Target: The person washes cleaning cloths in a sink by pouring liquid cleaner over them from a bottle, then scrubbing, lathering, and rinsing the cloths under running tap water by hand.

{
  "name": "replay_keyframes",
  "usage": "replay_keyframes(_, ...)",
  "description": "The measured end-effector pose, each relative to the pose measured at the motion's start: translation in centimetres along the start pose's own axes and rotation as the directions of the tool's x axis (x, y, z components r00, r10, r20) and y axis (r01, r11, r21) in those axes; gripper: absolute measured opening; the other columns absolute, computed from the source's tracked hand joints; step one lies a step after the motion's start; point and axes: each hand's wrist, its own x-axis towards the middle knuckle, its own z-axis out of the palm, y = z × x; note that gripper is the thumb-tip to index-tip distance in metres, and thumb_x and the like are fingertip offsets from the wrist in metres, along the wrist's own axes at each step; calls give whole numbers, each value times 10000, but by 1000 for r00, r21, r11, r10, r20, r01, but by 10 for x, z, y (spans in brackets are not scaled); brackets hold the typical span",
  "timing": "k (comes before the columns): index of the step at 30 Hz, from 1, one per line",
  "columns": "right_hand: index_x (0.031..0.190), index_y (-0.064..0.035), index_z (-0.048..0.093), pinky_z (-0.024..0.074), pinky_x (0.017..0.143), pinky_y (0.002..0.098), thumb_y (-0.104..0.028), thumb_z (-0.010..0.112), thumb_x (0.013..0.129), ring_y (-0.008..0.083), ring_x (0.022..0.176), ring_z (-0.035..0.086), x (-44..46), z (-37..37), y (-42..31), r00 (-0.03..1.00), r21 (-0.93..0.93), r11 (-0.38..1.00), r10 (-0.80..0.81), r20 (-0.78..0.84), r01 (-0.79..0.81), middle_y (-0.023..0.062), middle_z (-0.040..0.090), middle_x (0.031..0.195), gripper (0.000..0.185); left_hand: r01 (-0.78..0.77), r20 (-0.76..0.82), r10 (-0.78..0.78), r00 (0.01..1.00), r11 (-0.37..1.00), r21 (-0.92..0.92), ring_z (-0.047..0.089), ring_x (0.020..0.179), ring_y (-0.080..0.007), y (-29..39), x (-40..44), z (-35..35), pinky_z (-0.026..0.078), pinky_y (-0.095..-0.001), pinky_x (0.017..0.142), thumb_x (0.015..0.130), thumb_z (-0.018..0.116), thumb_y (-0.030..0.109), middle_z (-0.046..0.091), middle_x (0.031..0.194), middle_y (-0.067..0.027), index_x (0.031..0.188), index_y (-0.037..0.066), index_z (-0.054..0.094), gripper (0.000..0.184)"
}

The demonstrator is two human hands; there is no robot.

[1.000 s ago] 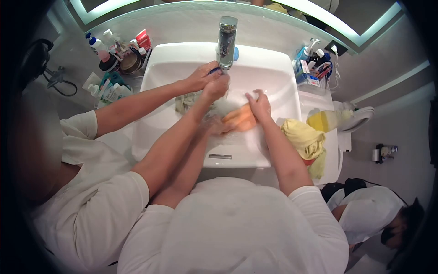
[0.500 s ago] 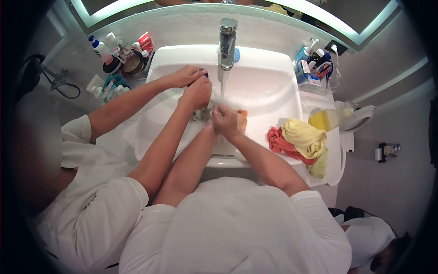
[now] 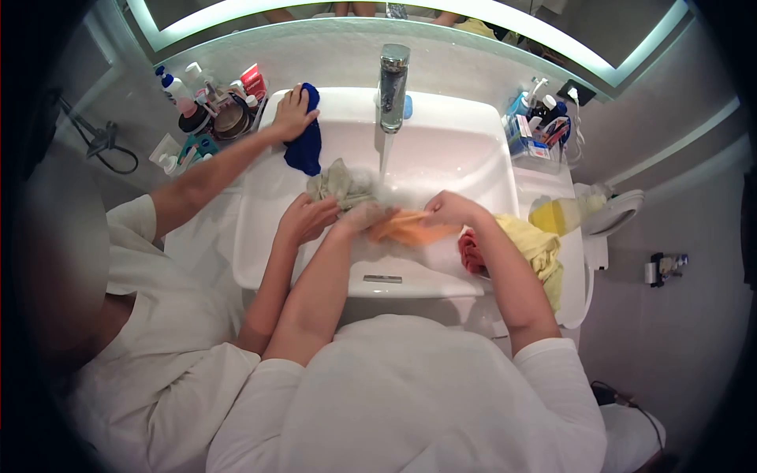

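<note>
My right hand (image 3: 449, 209) is closed on the right end of the orange cloth (image 3: 410, 229), with the fingers bent tight and pinching it. My left hand (image 3: 369, 217) touches the other end, down in the white suds. It is blurry there, so I can't tell if those fingers are shut or open. The orange cloth is in the sink (image 3: 465, 150), between my two hands, nearer to me than the tap (image 3: 393, 87). Water (image 3: 385, 158) runs down from the tap (it looks like a thin, shiny string).

A gray-green cloth (image 3: 343, 185) lies in the sink too, just past my left hand. On my left, another person's hand (image 3: 309, 219) is right by that cloth, close to my left hand. Their other hand (image 3: 292, 118) is on a dark blue cloth (image 3: 305, 150) at the far left corner of the sink.

On my right, a red cloth (image 3: 471, 252) is bunched up by the sink's edge. A yellow cloth (image 3: 532, 240) is next to it, partly behind my arm. A bottle (image 3: 552, 215) with yellow stuff inside is just past the yellow cloth.
</note>
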Motion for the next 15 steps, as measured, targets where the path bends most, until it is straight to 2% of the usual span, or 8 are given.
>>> replay_keyframes(2, 912, -36, 645, 467, 699, 230, -229, 706, 736, 88, 836, 553, -16, -18, -5, 995, 372, 928, 68, -75, -35, 60, 609, 882, 267, -131, 13, 136, 991, 971, -199, 547, 720, -126, -2, 8, -9, 420, -296, 638, 853, 569, 406, 583, 760, -4, 827, 95, 596, 313)
replay_keyframes(3, 938, -27, 632, 465, 696, 230, -210, 689, 754, 92, 820, 552, -16, -14, -7, 984, 626, 767, -40, -171, 140, 56, 607, 892, 267, -214, 25, 247, 969, 879, -427, 546, 708, -126, -2, 14, -11, 423, -297, 639, 854, 569, 399, 569, 727, 4, 795, 106, 583, 300)
replay_keyframes(5, 991, -7, 606, 463, 689, 228, -173, 656, 788, 99, 789, 551, -16, 5, -13, 894, 873, 196, -130, -429, 447, 48, 604, 913, 267, -229, -15, 291, 957, 718, -657, 539, 678, -131, 6, 13, -2, 433, -290, 620, 863, 553, 401, 539, 676, 15, 746, 124, 555, 300)
replay_keyframes(7, 1023, 6, 579, 474, 720, 243, -112, 615, 812, 108, 825, 560, 6, 37, -26, 790, 732, 327, -84, -607, 597, 52, 603, 954, 244, -157, -69, 155, 985, 678, -718, 528, 642, -139, 22, 0, 30, 447, -273, 579, 877, 521, 417, 505, 638, 22, 712, 138, 525, 323)
replay_keyframes(8, 944, -2, 616, 465, 689, 241, -131, 628, 801, 95, 764, 555, 16, 58, -36, 802, 767, 249, -90, -590, 592, 46, 620, 860, 193, -116, -8, 162, 987, 671, -732, 521, 633, -141, 18, 4, 37, 456, -273, 574, 885, 496, 427, 496, 627, 23, 710, 139, 522, 338)
replay_keyframes(10, 787, -4, 622, 457, 593, 251, -132, 622, 783, 141, 613, 558, 19, 91, -68, 653, 393, 701, -137, -744, 595, 50, 613, 701, 128, -33, 109, 174, 979, 656, -754, 508, 617, -146, -2, 19, 38, 474, -271, 562, 903, 446, 447, 476, 605, 24, 705, 141, 516, 371)
replay_keyframes(13, 672, -7, 593, 430, 537, 265, -131, 625, 759, 142, 548, 535, 31, 113, -77, 467, 6, 805, -338, -817, 594, 80, 561, 582, 155, 35, 188, 170, 967, 643, -765, 508, 630, -144, -2, 19, 44, 478, -284, 577, 897, 450, 457, 472, 627, 16, 729, 132, 509, 371)
replay_keyframes(15, 682, -9, 578, 421, 520, 283, -114, 634, 741, 154, 541, 531, 33, 106, -77, 471, 38, 776, -343, -813, 630, 131, 539, 597, 132, -10, 80, 103, 991, 671, -741, 508, 638, -143, 1, 16, 50, 481, -292, 587, 894, 453, 464, 469, 642, 10, 745, 126, 504, 373)
